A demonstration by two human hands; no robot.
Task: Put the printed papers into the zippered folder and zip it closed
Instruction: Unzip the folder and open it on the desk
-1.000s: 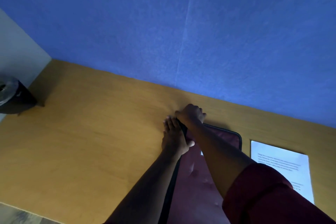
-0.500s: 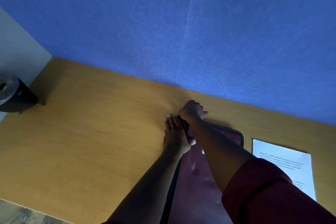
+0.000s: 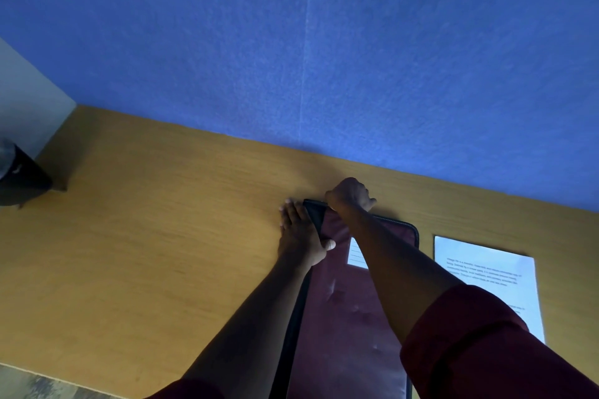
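Looking down from the head camera, we see the maroon zippered folder (image 3: 343,327) lying flat on the wooden bench (image 3: 146,253), its long side running away from us toward the blue wall panel (image 3: 324,42), and we take the folder as our landmark. Our left hand (image 3: 301,236) rests at the folder's far left corner: the fingers lie straight and flat on the bench just beside the black zipper edge (image 3: 316,214), while the thumb crosses onto the maroon cover, so the hand presses rather than grips. Our right hand (image 3: 350,196) sits at the folder's far edge, just right of that same corner, with its fingers curled down over the edge; what they pinch is hidden under the knuckles, so we cannot tell whether they hold the zipper pull. A small white label (image 3: 356,253) shows on the cover, partly hidden behind the right forearm. The printed paper (image 3: 486,272) lies flat on the bench just to the right of the folder, apart from it, outside it. Well to the folder's left, at the bench's far left end, stands a dark container (image 3: 19,178), cut off by the frame edge.
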